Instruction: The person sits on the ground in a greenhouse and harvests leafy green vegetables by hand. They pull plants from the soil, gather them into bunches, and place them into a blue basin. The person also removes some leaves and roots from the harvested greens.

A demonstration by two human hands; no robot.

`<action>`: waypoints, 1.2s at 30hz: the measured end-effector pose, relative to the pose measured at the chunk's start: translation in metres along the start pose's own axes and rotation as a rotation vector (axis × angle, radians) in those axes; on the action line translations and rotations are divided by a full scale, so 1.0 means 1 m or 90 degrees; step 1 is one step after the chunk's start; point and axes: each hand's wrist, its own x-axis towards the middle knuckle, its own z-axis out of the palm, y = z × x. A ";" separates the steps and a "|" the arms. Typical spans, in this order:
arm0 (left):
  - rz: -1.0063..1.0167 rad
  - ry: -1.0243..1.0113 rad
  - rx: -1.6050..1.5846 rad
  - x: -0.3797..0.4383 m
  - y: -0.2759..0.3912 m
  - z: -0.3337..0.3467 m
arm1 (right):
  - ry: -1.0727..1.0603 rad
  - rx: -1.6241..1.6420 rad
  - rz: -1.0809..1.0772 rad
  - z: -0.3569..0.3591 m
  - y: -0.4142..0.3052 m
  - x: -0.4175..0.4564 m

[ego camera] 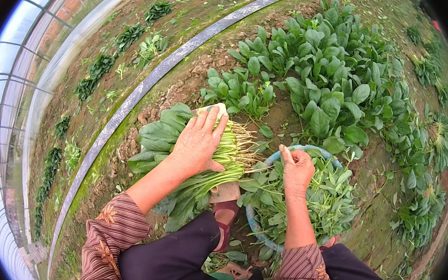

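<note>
My left hand (195, 145) lies flat, fingers slightly spread, on a heap of pulled spinach (231, 148), its leaves to the left and its thin pale roots to the right. Under the heap, parts of a light board (225, 192) show. My right hand (298, 170) is closed, thumb against the fingers, above the left rim of a round blue basin (255, 226) full of loose green leaves and stems (327, 189). A thin root or stem reaches from the heap towards the right fingertips; whether they pinch it, I cannot tell.
Growing spinach (333, 77) stands ahead and to the right. A flat grey hose (153, 80) curves along the soil at the left, with bunches of greens (129, 37) lying beyond it. More bunches (421, 213) lie at the right. Clear plastic sheeting over hoops (8, 93) borders the far left.
</note>
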 end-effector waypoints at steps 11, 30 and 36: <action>0.039 -0.190 0.015 0.017 -0.012 0.025 | -0.101 0.771 0.513 0.073 -0.007 -0.088; -0.003 -0.228 -0.173 -0.006 -0.011 0.036 | -0.187 1.144 0.366 0.089 -0.060 -0.054; -0.079 -0.132 -0.124 -0.001 -0.004 0.051 | -0.205 1.001 0.305 0.084 -0.043 -0.048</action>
